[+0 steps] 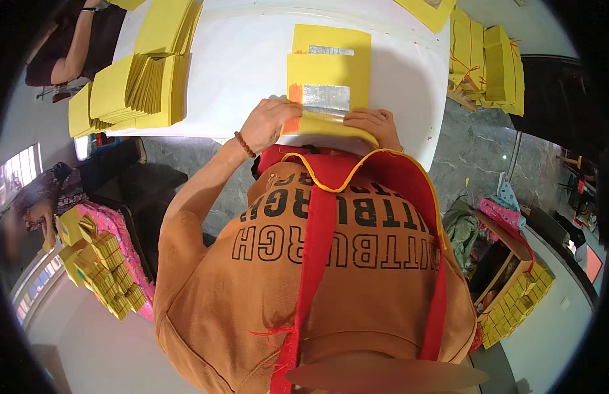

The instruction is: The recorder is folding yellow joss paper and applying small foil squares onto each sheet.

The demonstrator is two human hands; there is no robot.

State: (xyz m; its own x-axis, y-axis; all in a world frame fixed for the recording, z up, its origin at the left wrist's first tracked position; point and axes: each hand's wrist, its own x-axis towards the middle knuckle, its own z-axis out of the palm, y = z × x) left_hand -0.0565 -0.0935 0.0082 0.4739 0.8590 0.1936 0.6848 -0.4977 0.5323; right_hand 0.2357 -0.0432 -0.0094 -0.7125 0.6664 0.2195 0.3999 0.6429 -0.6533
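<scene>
Left grip (275, 119): fingers curled, closed on curled near edge of yellow sheet (327, 71) at 8 o'clock. Right grip (377, 126): fingers folded over same edge at 4 o'clock; thumb position cannot be told. Sheet lies on white bench (245, 52), silver patch (326, 97) face up; second yellow sheet (354, 38) beneath, protruding toward 12 o'clock. From sheet: folded yellow stacks (144, 85), 9 o'clock on bench; string-tied yellow bundles (504, 72), 3 o'clock; co-worker's arm (78, 56), 9 o'clock, beyond stacks.
</scene>
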